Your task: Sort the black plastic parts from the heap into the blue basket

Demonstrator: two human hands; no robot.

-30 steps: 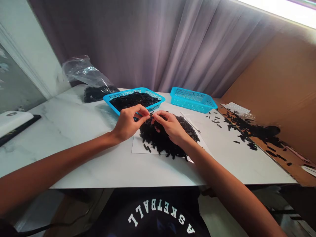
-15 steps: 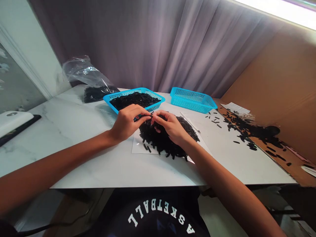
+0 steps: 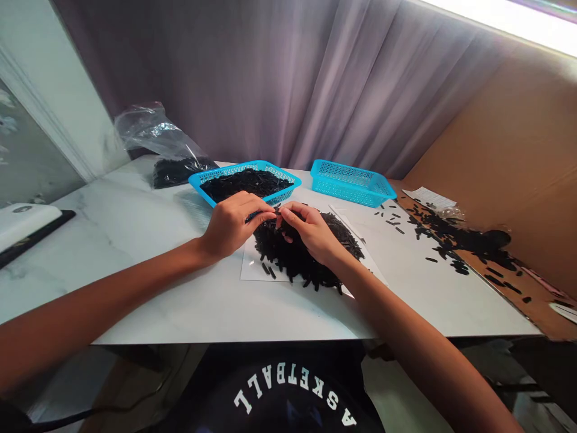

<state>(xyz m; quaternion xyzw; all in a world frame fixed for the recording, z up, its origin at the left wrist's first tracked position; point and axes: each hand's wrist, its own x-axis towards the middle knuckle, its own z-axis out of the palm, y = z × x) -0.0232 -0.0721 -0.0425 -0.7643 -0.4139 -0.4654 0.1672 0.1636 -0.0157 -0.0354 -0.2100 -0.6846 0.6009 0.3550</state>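
Observation:
My left hand (image 3: pixel 234 224) and my right hand (image 3: pixel 311 231) meet fingertip to fingertip above a pile of small black pieces (image 3: pixel 306 264). Between the pinched fingers of both hands is a small black piece (image 3: pixel 277 212). The pile lies on a white sheet (image 3: pixel 252 270) on the marble-look table. Just behind my left hand stands a blue basket (image 3: pixel 288 195) filled with black pieces. A second blue basket (image 3: pixel 354 183), with nothing seen in it, stands behind and to the right of my right hand.
A clear plastic bag (image 3: pixel 174 171) with black pieces lies at the back left. A white device (image 3: pixel 27 222) sits at the left edge. More black pieces (image 3: pixel 460 237) are scattered at the right, by a cardboard panel (image 3: pixel 509 156) and a paper (image 3: pixel 430 197).
The fingers of my right hand have shifted slightly against the small black piece. Everything else looks the same.

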